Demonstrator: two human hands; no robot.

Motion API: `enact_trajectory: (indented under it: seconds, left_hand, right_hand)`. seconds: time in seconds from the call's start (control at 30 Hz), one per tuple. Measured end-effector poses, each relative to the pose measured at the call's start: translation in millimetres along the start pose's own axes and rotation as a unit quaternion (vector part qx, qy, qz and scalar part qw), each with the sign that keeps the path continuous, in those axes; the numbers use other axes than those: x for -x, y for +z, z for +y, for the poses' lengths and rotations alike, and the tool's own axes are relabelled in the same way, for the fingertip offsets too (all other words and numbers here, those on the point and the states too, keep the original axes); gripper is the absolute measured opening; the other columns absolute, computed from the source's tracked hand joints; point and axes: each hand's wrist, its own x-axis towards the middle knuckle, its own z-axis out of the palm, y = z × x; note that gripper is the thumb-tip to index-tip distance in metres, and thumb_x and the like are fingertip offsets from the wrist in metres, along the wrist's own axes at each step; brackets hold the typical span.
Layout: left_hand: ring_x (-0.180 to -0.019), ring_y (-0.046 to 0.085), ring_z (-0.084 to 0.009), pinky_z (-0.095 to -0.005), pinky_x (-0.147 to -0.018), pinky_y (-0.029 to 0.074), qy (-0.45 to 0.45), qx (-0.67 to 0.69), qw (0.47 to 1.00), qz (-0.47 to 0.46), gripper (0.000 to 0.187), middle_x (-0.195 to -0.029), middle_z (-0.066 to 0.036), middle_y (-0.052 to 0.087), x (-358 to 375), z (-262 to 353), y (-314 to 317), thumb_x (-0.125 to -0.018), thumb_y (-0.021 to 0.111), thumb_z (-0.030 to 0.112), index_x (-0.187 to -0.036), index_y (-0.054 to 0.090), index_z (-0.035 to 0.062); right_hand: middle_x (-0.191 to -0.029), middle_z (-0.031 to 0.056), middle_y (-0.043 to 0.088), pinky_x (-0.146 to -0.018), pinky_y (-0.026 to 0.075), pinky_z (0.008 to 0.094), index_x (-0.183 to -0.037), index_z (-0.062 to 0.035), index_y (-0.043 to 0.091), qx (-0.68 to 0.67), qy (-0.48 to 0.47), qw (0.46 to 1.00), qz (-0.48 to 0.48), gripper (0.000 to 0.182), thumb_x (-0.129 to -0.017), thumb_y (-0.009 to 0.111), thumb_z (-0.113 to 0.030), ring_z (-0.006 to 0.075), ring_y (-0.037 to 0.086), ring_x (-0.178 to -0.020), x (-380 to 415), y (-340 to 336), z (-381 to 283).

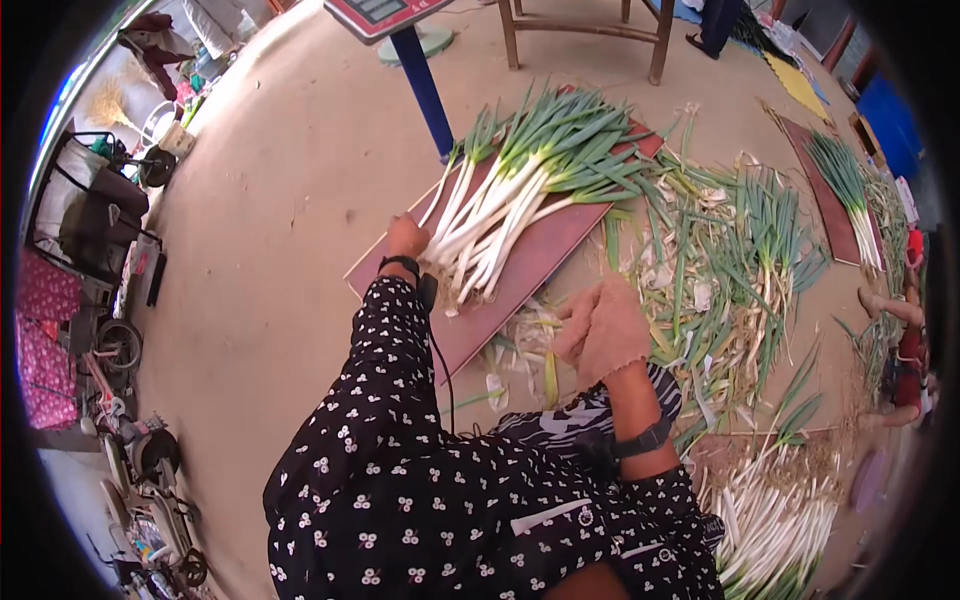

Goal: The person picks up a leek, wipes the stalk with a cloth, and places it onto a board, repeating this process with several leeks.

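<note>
My left hand is closed at the white root end of a green onion at the left side of a pile of green onions. The pile lies on a reddish-brown board, with leaves pointing away from me and roots near my wrist. My right hand wears a pinkish-tan glove and is raised above the floor, right of the board. Its fingers are curled together; whatever they may hold is hidden.
Loose onions and peeled leaves litter the floor at right. More white stalks lie at lower right. A scale on a blue post stands ahead, near a wooden stool. Another person's arm shows at far right.
</note>
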Motion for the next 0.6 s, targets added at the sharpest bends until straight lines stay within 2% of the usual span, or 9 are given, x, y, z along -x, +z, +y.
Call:
enact_trajectory:
  seconds: [0.03, 0.1, 0.2, 0.27, 0.33, 0.4, 0.43, 0.53, 0.6]
  left_hand:
    - [-0.104, 0.050, -0.0421, -0.0415, -0.090, 0.043, 0.003, -0.006, 1.000, 0.007, 0.048, -0.117, -0.031, 0.046, -4, -2, -5, -0.071, 0.060, 0.022, -0.110, 0.052, -0.0051]
    - [-0.105, 0.049, -0.0419, -0.0413, -0.091, 0.042, 0.003, 0.032, 0.999, 0.011, 0.052, -0.118, -0.030, 0.046, -16, 3, -5, -0.071, 0.061, 0.025, -0.112, 0.050, -0.0055]
    - [-0.108, 0.047, -0.0410, -0.0403, -0.094, 0.040, -0.009, 0.017, 1.000, -0.024, 0.057, -0.119, -0.030, 0.045, -45, -3, 31, -0.072, 0.061, 0.028, -0.116, 0.047, -0.0067]
    - [-0.114, 0.044, -0.0395, -0.0385, -0.097, 0.038, -0.036, 0.004, 0.998, -0.047, 0.066, -0.122, -0.030, 0.043, -76, -13, 64, -0.072, 0.062, 0.029, -0.122, 0.040, -0.0087]
    - [-0.116, 0.043, -0.0384, -0.0380, -0.098, 0.038, -0.062, 0.011, 0.997, -0.051, 0.071, -0.124, -0.030, 0.042, -89, -2, 72, -0.072, 0.063, 0.030, -0.125, 0.036, -0.0087]
    - [-0.116, 0.044, -0.0375, -0.0380, -0.098, 0.038, -0.109, 0.002, 0.989, -0.096, 0.075, -0.125, -0.028, 0.043, -93, 19, 68, -0.072, 0.063, 0.030, -0.129, 0.031, -0.0076]
    - [-0.116, 0.044, -0.0366, -0.0382, -0.098, 0.038, -0.098, -0.015, 0.990, -0.096, 0.076, -0.125, -0.028, 0.043, -103, 13, 82, -0.072, 0.064, 0.031, -0.129, 0.031, -0.0073]
    - [-0.119, 0.042, -0.0350, -0.0388, -0.097, 0.039, -0.078, -0.123, 0.979, -0.143, 0.073, -0.130, -0.026, 0.040, -133, -6, 110, -0.077, 0.062, 0.030, -0.132, 0.028, -0.0036]
    - [-0.121, 0.040, -0.0365, -0.0383, -0.098, 0.037, -0.074, -0.159, 0.954, -0.245, 0.072, -0.133, -0.022, 0.037, -145, -5, 115, -0.078, 0.061, 0.028, -0.136, 0.025, 0.0039]
  right_hand:
    - [-0.072, 0.0095, 0.060, -0.062, 0.047, 0.0320, -0.081, -0.0032, 0.045, -0.039, 0.018, 0.998, 0.041, 0.027, -0.068, 0.061, -0.020, 0.0257, 0.058, -0.068, 3, -2, -17]
    - [-0.073, 0.0098, 0.059, -0.061, 0.046, 0.0321, -0.082, -0.0031, 0.045, -0.062, 0.040, 0.996, 0.050, 0.026, -0.068, 0.061, -0.018, 0.0256, 0.057, -0.066, 2, -4, -26]
    - [-0.081, 0.0124, 0.058, -0.061, 0.045, 0.0352, -0.087, -0.0025, 0.044, 0.003, 0.094, 0.994, -0.055, 0.030, -0.067, 0.061, -0.017, 0.0291, 0.055, -0.070, -4, 0, -21]
    - [-0.090, 0.0157, 0.058, -0.066, 0.045, 0.0399, -0.096, -0.0019, 0.043, 0.079, 0.149, 0.980, -0.109, 0.041, -0.066, 0.065, -0.020, 0.0350, 0.056, -0.079, -25, -12, -35]
    - [-0.091, 0.0167, 0.056, -0.071, 0.045, 0.0349, -0.100, -0.0006, 0.047, -0.019, 0.163, 0.973, -0.161, 0.041, -0.067, 0.064, -0.019, 0.0326, 0.055, -0.081, -37, -4, -29]
    - [-0.091, 0.0170, 0.056, -0.075, 0.045, 0.0335, -0.104, -0.0008, 0.050, -0.050, 0.148, 0.973, -0.168, 0.043, -0.068, 0.063, -0.019, 0.0317, 0.054, -0.084, -41, 4, -21]
    - [-0.091, 0.0168, 0.056, -0.077, 0.044, 0.0345, -0.107, -0.0015, 0.050, -0.034, 0.122, 0.981, -0.145, 0.044, -0.069, 0.063, -0.020, 0.0320, 0.054, -0.087, -43, 8, -19]
    - [-0.101, 0.0169, 0.055, -0.081, 0.043, 0.0400, -0.116, -0.0081, 0.051, -0.057, 0.165, 0.964, -0.200, 0.047, -0.072, 0.061, -0.018, 0.0336, 0.053, -0.094, -67, 2, -28]
    - [-0.110, 0.0169, 0.053, -0.083, 0.043, 0.0406, -0.118, -0.0106, 0.052, -0.109, 0.239, 0.944, -0.202, 0.046, -0.073, 0.061, -0.018, 0.0344, 0.052, -0.098, -74, 0, -30]
